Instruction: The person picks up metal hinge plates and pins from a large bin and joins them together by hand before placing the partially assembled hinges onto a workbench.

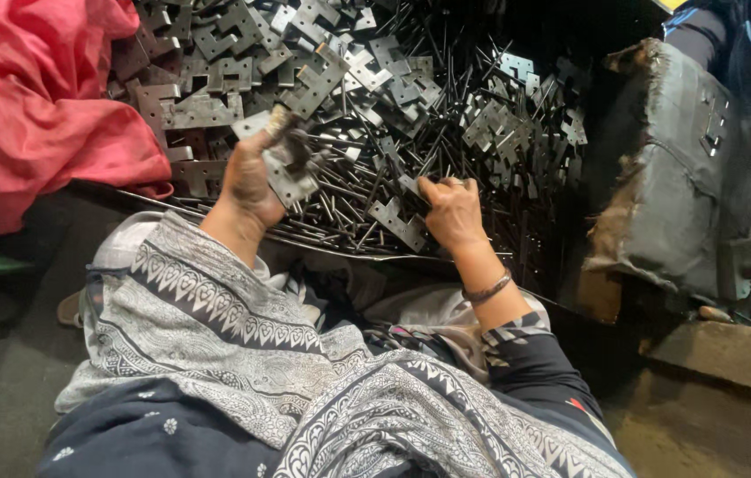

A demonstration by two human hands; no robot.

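The left hand (251,181) pinches a hinge plate (291,173) and thin pins above the pile (446,97). The right hand (451,212) pinches a pin at three o'clock (sharp edges everywhere). Loose pins could slip and poke fingers.

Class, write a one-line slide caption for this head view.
Left hand grips a hinge plate; right hand reaches into metal pins.

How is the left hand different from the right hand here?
The left hand is lifted above the pile and grips a flat metal hinge plate; the right hand is lower, its fingers curled down among the thin metal pins. The right arm wears a bangle; the left shows none. Both hands are bare and work over the same heap.
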